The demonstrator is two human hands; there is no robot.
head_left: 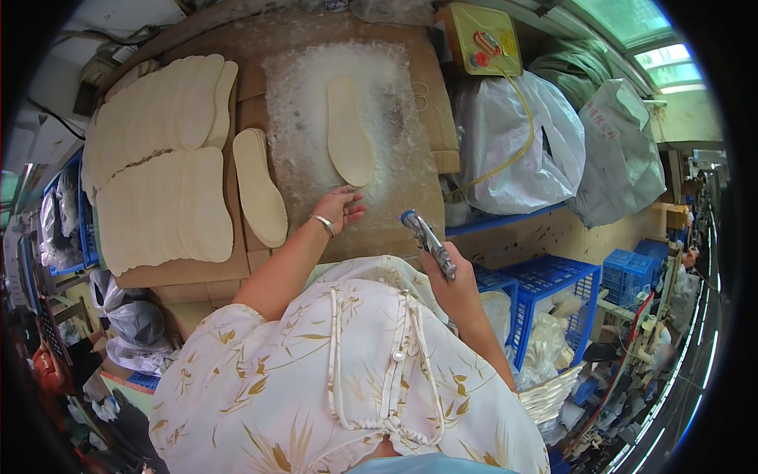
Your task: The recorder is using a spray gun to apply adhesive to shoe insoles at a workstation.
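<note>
A single cream insole (349,130) lies flat on a patch of board coated in whitish residue (300,103). At its near end is my left hand (341,211), palm partly turned up, fingers apart and nothing in them. Whether a fingertip touches the insole's edge I cannot tell. My right hand (452,276) is wrapped round a metal spray gun (425,235) with a blue tip, held to the right of the coated patch and angled toward the far left. Left of the patch sits a small stack of insoles (259,189).
Two overlapping rows of insoles (162,209) cover the table's left side. Back right stands a yellow canister (479,39) with a yellowish hose (527,134) running over white plastic bags (521,150). Blue crates (557,296) stand close beside my right arm.
</note>
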